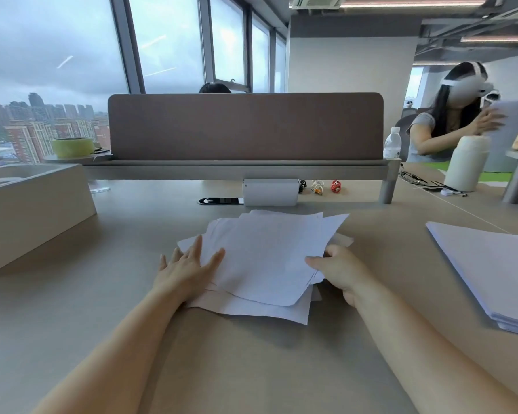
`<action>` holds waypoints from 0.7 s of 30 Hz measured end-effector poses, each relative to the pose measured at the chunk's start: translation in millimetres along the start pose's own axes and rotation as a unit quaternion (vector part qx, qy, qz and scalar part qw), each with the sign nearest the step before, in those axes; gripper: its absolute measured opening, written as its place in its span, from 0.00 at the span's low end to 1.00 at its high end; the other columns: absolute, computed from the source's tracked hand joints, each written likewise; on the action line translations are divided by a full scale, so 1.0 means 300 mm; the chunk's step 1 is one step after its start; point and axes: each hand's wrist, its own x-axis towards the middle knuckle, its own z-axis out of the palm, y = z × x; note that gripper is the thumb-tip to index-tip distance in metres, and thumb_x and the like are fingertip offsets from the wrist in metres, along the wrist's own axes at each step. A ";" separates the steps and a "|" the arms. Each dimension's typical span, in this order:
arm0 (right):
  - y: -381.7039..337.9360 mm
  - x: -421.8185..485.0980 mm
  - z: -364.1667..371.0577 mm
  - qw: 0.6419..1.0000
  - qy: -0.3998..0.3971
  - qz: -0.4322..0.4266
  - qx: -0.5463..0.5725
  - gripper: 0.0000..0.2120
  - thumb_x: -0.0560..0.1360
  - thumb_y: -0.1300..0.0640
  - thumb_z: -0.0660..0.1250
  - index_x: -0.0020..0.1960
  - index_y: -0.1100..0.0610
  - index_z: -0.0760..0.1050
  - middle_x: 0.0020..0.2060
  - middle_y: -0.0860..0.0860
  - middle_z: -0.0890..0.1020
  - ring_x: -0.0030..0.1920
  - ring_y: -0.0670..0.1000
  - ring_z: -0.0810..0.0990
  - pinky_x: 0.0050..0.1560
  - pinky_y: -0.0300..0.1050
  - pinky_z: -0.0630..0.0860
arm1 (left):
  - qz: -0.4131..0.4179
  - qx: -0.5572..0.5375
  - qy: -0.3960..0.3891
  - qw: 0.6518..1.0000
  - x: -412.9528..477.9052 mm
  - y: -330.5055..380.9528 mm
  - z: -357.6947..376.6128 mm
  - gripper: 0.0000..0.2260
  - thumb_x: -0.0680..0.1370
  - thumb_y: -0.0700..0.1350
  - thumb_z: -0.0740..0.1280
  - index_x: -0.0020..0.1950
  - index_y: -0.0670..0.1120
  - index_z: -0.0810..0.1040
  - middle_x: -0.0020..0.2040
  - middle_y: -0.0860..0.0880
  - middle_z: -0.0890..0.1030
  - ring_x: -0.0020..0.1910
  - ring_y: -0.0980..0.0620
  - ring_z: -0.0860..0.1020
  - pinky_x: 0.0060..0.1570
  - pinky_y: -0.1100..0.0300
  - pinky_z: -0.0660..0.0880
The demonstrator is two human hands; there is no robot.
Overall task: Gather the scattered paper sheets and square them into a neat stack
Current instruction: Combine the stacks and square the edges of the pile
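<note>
nothing legible: any print on the gripped paper sheets [266, 258] is too faint; the water bottle [392, 144] label beyond is blurred.

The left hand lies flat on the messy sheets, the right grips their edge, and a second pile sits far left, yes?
No: the head view shows the second pile far right. The left hand does lie flat on the sheets, the right hand gripping their edge.

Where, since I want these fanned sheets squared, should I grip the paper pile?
By its left and right edges, one hand from each side: the paper pile splays corners far and near, and the left hand and right hand flank it.
</note>
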 end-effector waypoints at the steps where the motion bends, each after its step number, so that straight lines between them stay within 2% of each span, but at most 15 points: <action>1: 0.000 0.002 0.002 1.000 0.005 -0.001 0.004 0.03 0.76 0.63 0.65 0.45 0.57 0.76 0.45 0.52 0.81 0.49 0.54 0.79 0.44 0.41 0.74 | -0.002 0.013 -0.004 1.000 -0.006 0.005 0.002 0.35 0.75 0.70 0.43 0.79 0.56 0.43 0.79 0.51 0.55 0.79 0.48 0.46 0.75 0.47 0.39; 4: -0.006 0.007 0.004 0.998 0.024 0.008 0.055 0.03 0.76 0.62 0.66 0.48 0.60 0.77 0.49 0.56 0.83 0.50 0.56 0.81 0.49 0.46 0.75 | 0.004 0.042 0.031 0.999 -0.019 0.021 -0.007 0.34 0.76 0.69 0.42 0.78 0.56 0.50 0.78 0.49 0.60 0.78 0.48 0.52 0.75 0.47 0.43; 6: -0.024 0.005 0.001 0.993 0.035 0.015 0.109 0.04 0.76 0.61 0.65 0.46 0.59 0.78 0.44 0.55 0.84 0.42 0.54 0.82 0.41 0.45 0.76 | 0.016 0.038 0.093 0.995 -0.026 0.026 -0.021 0.32 0.77 0.68 0.44 0.76 0.54 0.60 0.72 0.48 0.70 0.74 0.48 0.63 0.75 0.49 0.50; 8: -0.042 0.000 -0.007 0.983 0.050 0.025 0.175 0.04 0.77 0.61 0.65 0.47 0.59 0.78 0.41 0.55 0.82 0.38 0.52 0.79 0.35 0.42 0.72 | 0.011 0.016 0.138 0.990 -0.029 0.029 -0.029 0.30 0.77 0.66 0.47 0.73 0.52 0.68 0.67 0.48 0.75 0.69 0.47 0.69 0.72 0.51 0.58; 10: -0.050 -0.005 -0.020 0.965 0.058 0.049 0.249 0.04 0.77 0.62 0.64 0.44 0.56 0.76 0.39 0.53 0.80 0.37 0.51 0.78 0.37 0.43 0.72 | -0.003 0.017 0.116 0.993 -0.025 0.029 -0.025 0.31 0.77 0.67 0.49 0.73 0.52 0.67 0.71 0.47 0.70 0.72 0.46 0.65 0.71 0.52 0.58; 13: -0.048 -0.007 -0.033 0.947 0.052 0.089 0.305 0.05 0.77 0.61 0.63 0.43 0.53 0.74 0.43 0.53 0.80 0.45 0.53 0.78 0.49 0.52 0.75 | -0.008 0.033 0.040 0.999 -0.023 0.034 -0.007 0.34 0.76 0.69 0.46 0.76 0.52 0.60 0.76 0.49 0.63 0.76 0.48 0.58 0.71 0.50 0.55; 16: -0.050 -0.009 -0.031 0.935 0.040 0.112 0.333 0.02 0.77 0.58 0.64 0.46 0.53 0.74 0.46 0.53 0.80 0.53 0.55 0.76 0.57 0.58 0.73 | -0.029 0.027 0.063 0.997 -0.030 0.059 -0.023 0.33 0.76 0.69 0.45 0.74 0.53 0.62 0.74 0.49 0.68 0.73 0.46 0.63 0.68 0.50 0.60; 19: -0.059 -0.017 -0.021 0.936 0.031 0.118 0.330 0.02 0.76 0.54 0.65 0.47 0.52 0.74 0.43 0.51 0.79 0.48 0.52 0.77 0.52 0.51 0.74 | -0.041 0.056 0.099 0.993 -0.039 0.073 -0.035 0.32 0.75 0.69 0.46 0.71 0.53 0.69 0.69 0.48 0.73 0.69 0.45 0.68 0.65 0.50 0.63; 21: -0.066 -0.016 -0.016 0.948 0.051 0.097 0.299 0.09 0.75 0.51 0.66 0.53 0.53 0.73 0.43 0.49 0.78 0.43 0.49 0.76 0.45 0.45 0.72 | -0.053 0.061 0.085 0.993 -0.036 0.063 -0.030 0.33 0.74 0.70 0.48 0.73 0.53 0.67 0.73 0.47 0.67 0.73 0.45 0.63 0.69 0.50 0.59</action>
